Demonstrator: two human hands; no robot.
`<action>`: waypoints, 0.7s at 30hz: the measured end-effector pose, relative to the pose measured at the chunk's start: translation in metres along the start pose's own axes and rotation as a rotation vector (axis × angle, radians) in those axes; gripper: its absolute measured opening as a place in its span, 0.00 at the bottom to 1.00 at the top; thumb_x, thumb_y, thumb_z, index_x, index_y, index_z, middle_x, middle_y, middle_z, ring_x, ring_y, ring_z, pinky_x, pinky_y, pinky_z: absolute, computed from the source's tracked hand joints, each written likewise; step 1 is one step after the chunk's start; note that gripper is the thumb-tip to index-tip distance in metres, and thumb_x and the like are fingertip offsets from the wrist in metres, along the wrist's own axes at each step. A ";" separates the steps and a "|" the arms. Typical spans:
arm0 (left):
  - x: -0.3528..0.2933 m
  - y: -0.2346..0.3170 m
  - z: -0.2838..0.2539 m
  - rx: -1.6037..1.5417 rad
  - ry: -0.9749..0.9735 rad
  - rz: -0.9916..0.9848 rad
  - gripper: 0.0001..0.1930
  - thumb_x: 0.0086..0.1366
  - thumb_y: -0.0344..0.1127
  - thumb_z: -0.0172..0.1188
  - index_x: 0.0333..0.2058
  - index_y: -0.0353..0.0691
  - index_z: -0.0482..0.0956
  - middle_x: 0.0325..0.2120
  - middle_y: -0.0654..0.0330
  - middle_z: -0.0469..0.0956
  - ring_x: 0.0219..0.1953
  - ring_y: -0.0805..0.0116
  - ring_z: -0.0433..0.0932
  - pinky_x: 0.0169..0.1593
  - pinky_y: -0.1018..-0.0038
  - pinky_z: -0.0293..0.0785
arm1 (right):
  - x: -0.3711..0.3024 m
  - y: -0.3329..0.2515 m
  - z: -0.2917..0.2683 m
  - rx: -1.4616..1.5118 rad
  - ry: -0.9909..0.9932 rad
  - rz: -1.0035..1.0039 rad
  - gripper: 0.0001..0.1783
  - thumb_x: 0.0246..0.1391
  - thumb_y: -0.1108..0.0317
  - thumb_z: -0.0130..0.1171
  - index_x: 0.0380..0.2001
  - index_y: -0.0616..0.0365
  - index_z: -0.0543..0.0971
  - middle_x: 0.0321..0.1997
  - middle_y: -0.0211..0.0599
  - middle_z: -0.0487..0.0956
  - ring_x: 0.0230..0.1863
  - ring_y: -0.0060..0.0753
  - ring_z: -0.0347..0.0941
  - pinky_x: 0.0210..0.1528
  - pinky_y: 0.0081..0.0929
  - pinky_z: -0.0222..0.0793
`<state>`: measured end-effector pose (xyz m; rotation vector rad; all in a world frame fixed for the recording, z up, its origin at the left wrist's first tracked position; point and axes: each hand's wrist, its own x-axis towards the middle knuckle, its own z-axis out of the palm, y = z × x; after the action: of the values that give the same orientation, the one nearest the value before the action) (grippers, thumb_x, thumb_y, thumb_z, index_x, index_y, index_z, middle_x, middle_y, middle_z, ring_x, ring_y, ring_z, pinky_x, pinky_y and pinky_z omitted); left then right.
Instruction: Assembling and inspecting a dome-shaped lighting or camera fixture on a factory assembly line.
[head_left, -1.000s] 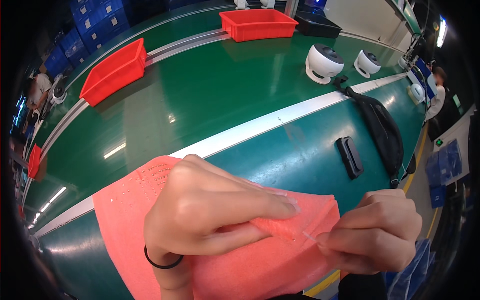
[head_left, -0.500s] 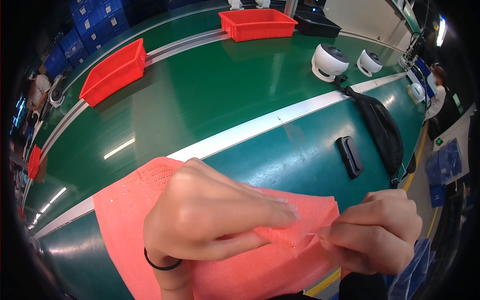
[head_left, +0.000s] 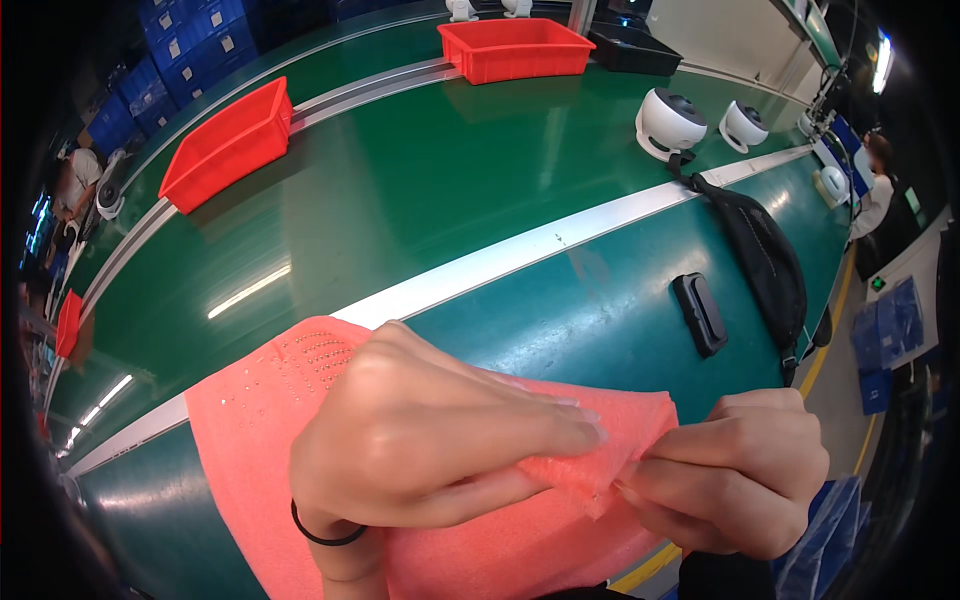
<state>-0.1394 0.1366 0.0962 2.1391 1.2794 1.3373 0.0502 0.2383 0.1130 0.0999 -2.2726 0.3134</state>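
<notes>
A coral-pink cloth (head_left: 270, 440) with rows of small shiny studs at its upper left lies across the near edge of the bench. Over its middle, my left hand (head_left: 420, 440) is closed, its fingers and thumb pinching a raised fold; a black band circles that wrist. To the right, my right hand (head_left: 735, 475) is closed too, fingertips pressed together on the fold near the cloth's right edge. Whether anything small is also between those fingertips is hidden. Part of the cloth runs beneath both hands.
Beyond the bench's metal rail runs a green conveyor carrying white rounded camera-like devices (head_left: 671, 122). Red bins (head_left: 228, 150) and a black tray (head_left: 635, 52) stand farther back. A black pouch with a strap (head_left: 755, 240) and a small black case (head_left: 700, 315) lie on the bench. People are at both sides.
My right hand has shifted slightly left and down against the fold. The left hand has moved slightly right. The white devices at right have slid a little to the right.
</notes>
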 end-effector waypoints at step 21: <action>0.007 -0.003 -0.004 0.050 -0.017 -0.106 0.13 0.44 0.26 0.64 0.32 0.31 0.82 0.28 0.51 0.82 0.30 0.60 0.83 0.34 0.77 0.79 | 0.001 0.006 -0.003 0.000 0.043 0.163 0.12 0.20 0.77 0.65 0.18 0.58 0.78 0.16 0.32 0.73 0.12 0.22 0.65 0.13 0.15 0.56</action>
<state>-0.1428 0.1429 0.1001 2.0793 1.4122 1.2543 0.0506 0.2447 0.1145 -0.0912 -2.2424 0.3972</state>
